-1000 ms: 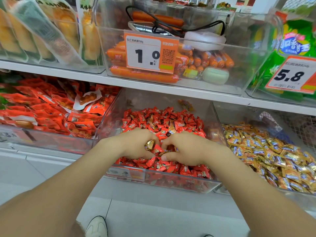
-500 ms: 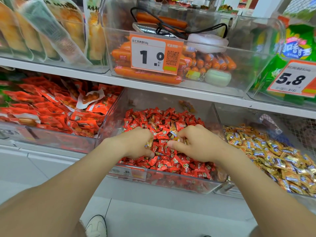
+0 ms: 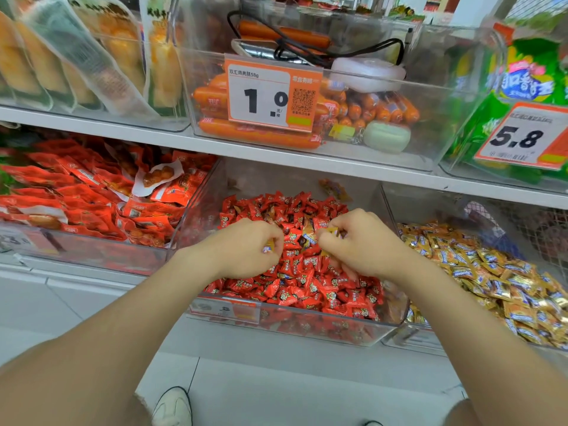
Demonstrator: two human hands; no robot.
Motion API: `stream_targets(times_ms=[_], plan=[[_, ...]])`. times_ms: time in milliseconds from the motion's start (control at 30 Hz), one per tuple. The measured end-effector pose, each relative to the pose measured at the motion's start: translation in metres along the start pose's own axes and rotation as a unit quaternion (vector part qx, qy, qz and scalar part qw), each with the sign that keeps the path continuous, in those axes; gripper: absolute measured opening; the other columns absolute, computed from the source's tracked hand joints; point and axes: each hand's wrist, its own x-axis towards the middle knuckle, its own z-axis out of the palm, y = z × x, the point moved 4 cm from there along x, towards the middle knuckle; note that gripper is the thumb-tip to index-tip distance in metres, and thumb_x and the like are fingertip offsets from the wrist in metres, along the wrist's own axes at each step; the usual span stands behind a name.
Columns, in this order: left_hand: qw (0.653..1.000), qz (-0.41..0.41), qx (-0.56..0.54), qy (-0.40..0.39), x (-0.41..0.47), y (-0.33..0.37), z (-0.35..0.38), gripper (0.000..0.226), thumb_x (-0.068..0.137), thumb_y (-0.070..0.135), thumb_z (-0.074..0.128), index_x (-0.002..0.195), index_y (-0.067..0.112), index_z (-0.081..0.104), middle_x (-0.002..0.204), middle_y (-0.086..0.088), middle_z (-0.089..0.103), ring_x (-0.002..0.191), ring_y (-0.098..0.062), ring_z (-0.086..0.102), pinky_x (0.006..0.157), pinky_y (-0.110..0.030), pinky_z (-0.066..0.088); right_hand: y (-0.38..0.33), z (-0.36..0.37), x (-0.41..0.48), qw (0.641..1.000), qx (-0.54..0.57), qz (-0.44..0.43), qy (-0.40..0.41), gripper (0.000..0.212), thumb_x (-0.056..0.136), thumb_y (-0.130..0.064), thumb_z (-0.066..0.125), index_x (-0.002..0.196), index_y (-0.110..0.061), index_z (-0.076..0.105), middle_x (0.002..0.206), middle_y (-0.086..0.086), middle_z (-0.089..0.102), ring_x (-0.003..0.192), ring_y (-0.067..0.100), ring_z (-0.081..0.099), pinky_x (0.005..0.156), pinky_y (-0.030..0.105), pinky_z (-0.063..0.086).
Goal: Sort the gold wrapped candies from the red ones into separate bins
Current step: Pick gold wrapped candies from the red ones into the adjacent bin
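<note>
Centre of frame: left hand (image 3: 246, 248) over red candies (image 3: 307, 282), fingers curled, pinching gold candy (image 3: 270, 245). Right hand (image 3: 361, 245) just beside, fingers clamped on second gold candy (image 3: 333, 232). Both hands above middle bin (image 3: 196, 216), pile mostly red. Gold strays (image 3: 308, 234) between hands; lone gold piece (image 3: 335, 189) at bin's back. Right of frame: gold bin (image 3: 430, 204), well filled, no red visible. Judgement: sorting well along; held pieces not yet dropped, strays left.
</note>
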Motion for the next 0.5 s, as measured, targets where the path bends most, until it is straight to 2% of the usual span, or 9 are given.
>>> stream_targets(times_ms=[67,100,133,167,233,267,333,400,500], plan=[[1.0,0.01,0.024,-0.012,0.004,-0.001,0.009,0.007,0.089,0.031,0.065,0.086,0.036,0.07,0.078,0.024,0.068,0.081,0.001,0.062,0.084,-0.035,0.056,-0.003,-0.001,-0.003,0.999,0.032,0.02,-0.018,0.046,0.103,-0.037,0.059,0.074,-0.003,0.07,0.052,0.006,0.068,0.037,0.02,0.057,0.046,0.022,0.046],[0.999,0.009,0.04,-0.015,0.006,-0.001,0.013,0.004,0.089,0.038,0.068,0.087,0.039,0.07,0.087,0.023,0.071,0.09,-0.006,0.064,0.089,-0.039,0.056,-0.003,-0.001,-0.004,0.998,0.046,0.025,-0.021,0.045,0.103,-0.036,0.061,0.076,-0.001,0.071,0.055,0.007,0.07,0.037,0.022,0.058,0.042,0.022,0.044],[0.998,0.011,0.063,-0.017,0.007,-0.001,0.016,0.005,0.089,0.045,0.069,0.093,0.043,0.071,0.096,0.022,0.072,0.098,-0.012,0.064,0.093,-0.042,0.056,-0.003,-0.001,-0.004,0.998,0.053,0.026,-0.022,0.045,0.103,-0.036,0.063,0.077,0.0,0.07,0.057,0.006,0.071,0.037,0.023,0.058,0.04,0.021,0.042],[0.996,0.011,0.09,-0.02,0.008,-0.001,0.019,0.015,0.089,0.05,0.07,0.104,0.045,0.071,0.107,0.02,0.073,0.107,-0.016,0.064,0.094,-0.044,0.056,-0.003,-0.001,-0.004,0.998,0.057,0.026,-0.021,0.043,0.103,-0.034,0.064,0.078,0.0,0.071,0.058,0.006,0.072,0.037,0.024,0.058,0.039,0.021,0.041],[0.993,0.015,0.115,-0.025,0.011,0.002,0.023,0.036,0.091,0.054,0.071,0.125,0.046,0.067,0.124,0.016,0.071,0.12,-0.019,0.062,0.093,-0.046,0.057,-0.001,0.0,-0.003,0.997,0.073,0.024,-0.012,0.033,0.102,-0.03,0.065,0.08,-0.006,0.072,0.059,0.006,0.072,0.038,0.024,0.058,0.039,0.023,0.041],[0.992,0.02,0.118,-0.025,0.012,0.003,0.025,0.041,0.091,0.055,0.071,0.13,0.046,0.065,0.128,0.015,0.07,0.123,-0.02,0.061,0.093,-0.047,0.057,-0.001,0.0,-0.003,0.996,0.086,0.022,-0.006,0.027,0.102,-0.028,0.065,0.083,-0.011,0.073,0.061,0.007,0.073,0.039,0.023,0.058,0.04,0.024,0.041],[0.991,0.026,0.129,-0.027,0.014,0.006,0.026,0.043,0.09,0.054,0.074,0.13,0.045,0.064,0.128,0.014,0.069,0.123,-0.021,0.061,0.092,-0.048,0.058,0.0,-0.001,-0.003,0.994,0.109,0.018,0.006,0.019,0.102,-0.026,0.064,0.088,-0.017,0.074,0.063,0.007,0.073,0.04,0.02,0.059,0.041,0.026,0.043],[0.99,0.021,0.133,-0.037,0.016,0.007,0.026,0.036,0.089,0.054,0.076,0.123,0.043,0.067,0.118,0.013,0.069,0.119,-0.02,0.06,0.09,-0.044,0.056,0.001,-0.002,-0.003,0.993,0.12,0.02,0.009,0.018,0.102,-0.027,0.064,0.09,-0.018,0.074,0.065,0.008,0.073,0.042,0.018,0.06,0.041,0.028,0.045],[0.99,-0.004,0.111,-0.088,0.017,0.006,0.026,0.037,0.087,0.057,0.077,0.118,0.037,0.07,0.106,0.009,0.065,0.111,-0.017,0.054,0.09,-0.04,0.052,0.003,-0.002,-0.005,0.992,0.123,0.025,0.003,0.017,0.102,-0.027,0.064,0.09,-0.02,0.074,0.068,0.009,0.074,0.045,0.02,0.06,0.042,0.028,0.045]])
